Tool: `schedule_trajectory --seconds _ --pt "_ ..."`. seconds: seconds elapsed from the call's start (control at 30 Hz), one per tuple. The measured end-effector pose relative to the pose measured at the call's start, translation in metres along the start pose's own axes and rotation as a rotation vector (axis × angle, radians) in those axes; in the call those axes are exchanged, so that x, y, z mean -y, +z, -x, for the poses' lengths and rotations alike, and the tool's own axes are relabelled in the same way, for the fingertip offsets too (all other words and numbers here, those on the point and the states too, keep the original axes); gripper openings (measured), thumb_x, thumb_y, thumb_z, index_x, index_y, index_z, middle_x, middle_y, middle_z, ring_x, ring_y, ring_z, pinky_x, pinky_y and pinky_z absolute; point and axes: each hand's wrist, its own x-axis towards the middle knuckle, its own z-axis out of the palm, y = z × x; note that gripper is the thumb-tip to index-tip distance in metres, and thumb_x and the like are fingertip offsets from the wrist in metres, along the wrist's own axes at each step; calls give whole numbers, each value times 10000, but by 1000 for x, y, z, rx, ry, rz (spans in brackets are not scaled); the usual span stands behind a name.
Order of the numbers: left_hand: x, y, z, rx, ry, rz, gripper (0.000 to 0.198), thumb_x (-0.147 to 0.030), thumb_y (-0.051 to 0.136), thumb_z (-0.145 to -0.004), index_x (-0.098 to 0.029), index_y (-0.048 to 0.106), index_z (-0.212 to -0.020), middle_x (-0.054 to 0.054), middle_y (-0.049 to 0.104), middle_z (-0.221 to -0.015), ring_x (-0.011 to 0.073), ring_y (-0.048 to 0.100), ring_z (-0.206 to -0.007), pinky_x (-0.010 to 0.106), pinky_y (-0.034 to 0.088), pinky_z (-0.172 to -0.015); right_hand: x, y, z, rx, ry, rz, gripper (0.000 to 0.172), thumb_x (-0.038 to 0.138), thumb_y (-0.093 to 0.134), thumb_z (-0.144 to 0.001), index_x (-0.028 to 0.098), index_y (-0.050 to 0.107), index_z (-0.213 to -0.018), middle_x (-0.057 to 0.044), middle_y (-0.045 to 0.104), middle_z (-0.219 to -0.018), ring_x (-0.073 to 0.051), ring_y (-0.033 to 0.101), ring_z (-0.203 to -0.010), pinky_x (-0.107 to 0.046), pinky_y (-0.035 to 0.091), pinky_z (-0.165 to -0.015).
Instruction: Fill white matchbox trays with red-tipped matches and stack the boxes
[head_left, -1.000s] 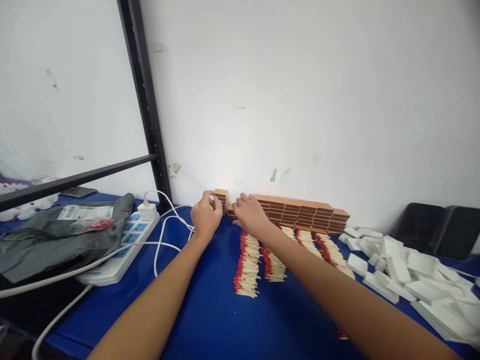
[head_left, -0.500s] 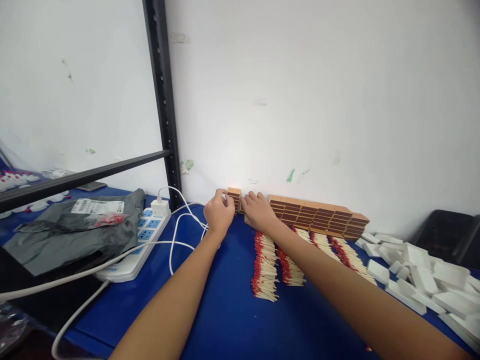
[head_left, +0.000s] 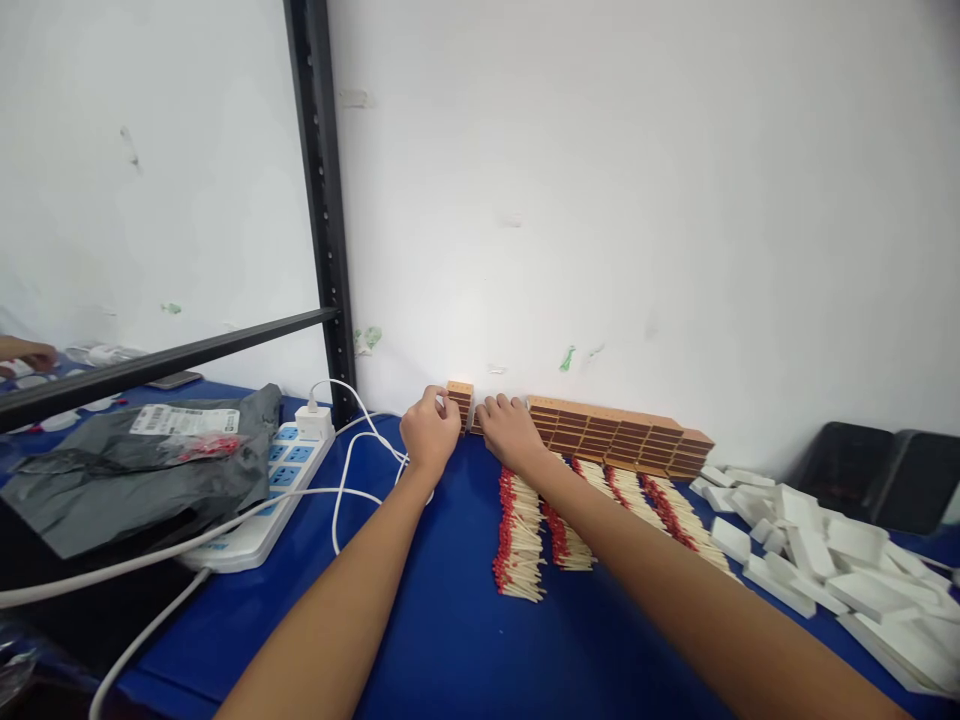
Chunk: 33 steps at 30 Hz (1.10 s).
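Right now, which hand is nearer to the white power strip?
Left: the left hand is right of the power strip, beside the small matchbox stack; the right hand is farther right, beside the long matchbox row.

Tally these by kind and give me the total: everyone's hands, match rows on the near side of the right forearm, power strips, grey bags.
Hands: 3 (the person's left hand, right hand, and another person's hand at far left)
Match rows there: 2
Power strip: 1
Grey bag: 1
Total: 7

Matchboxes (head_left: 615, 438), orange-topped, brown-sided, stacked in a row
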Motion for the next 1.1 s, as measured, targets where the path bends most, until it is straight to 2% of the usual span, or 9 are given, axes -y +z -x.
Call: schedule_trajectory --seconds 0.27,0.43,0.53,0.63,0.73,0.8,0.97,1.1 --pt "0 -1 0 3 0 8 127 -222 600 -974 -228 714 -1031 12 746 -752 208 708 -743 287 404 -719 1 -13 4 -16 14 -37 265 156 618 -923 105 638 -1182 -208 676 -1160 -337 549 -1088 -430 397 -868" --pt "-2 -1 1 9 5 10 136 -222 596 -974 -237 713 -1041 8 735 -734 206 705 -743 280 402 -715 -1 -38 15 -61 42 -65 282 202 663 -902 126 624 -1171 -187 672 -1166 -334 523 -1113 -418 383 -885" --pt "-2 -2 1 12 9 7 140 -222 589 -978 -235 714 -1038 7 733 -735 204 703 -740 281 400 -712 -22 -61 22 -108 83 -69 311 239 655 -921 121 603 -1204 -185 660 -1177 -330 521 -1109 -411 378 -883" --pt "-2 -1 1 25 20 5 152 -216 584 -977 -230 718 -1047 8 733 -738 209 703 -739 288 399 -708 -60 -76 31 -153 151 -55 269 249 609 -958 124 593 -1195 -194 653 -1157 -332 525 -1068 -413 382 -858" --pt "-3 0 3 47 52 12 157 -208 601 -965 -227 724 -1060 8 739 -750 211 711 -757 288 402 -713 -98 -71 41 -182 225 -20 232 255 600 -971 146 592 -1176 -188 656 -1132 -346 547 -1054 -411 414 -822" --pt "-3 1 4 60 74 19 151 -199 617 -952 -224 726 -1054 9 742 -756 210 716 -767 284 402 -711 -113 -59 48 -157 212 -26 216 249 625 -967 157 602 -1161 -173 665 -1124 -328 573 -1039 -392 436 -804" --pt "-2 4 6 81 110 24 133 -192 624 -945 -224 725 -1025 3 734 -734 201 714 -746 275 398 -695 -115 -30 60 -143 202 -45 285 254 670 -964 164 611 -1228 -163 667 -1134 -313 615 -1017 -378 471 -781" --pt "-1 6 6 85 126 23 133 -197 623 -947 -228 727 -1025 3 732 -740 198 713 -750 273 403 -692 -111 -23 60 -172 205 -80 342 303 680 -982 166 618 -1288 -169 651 -1204 -315 626 -1075 -380 501 -804"
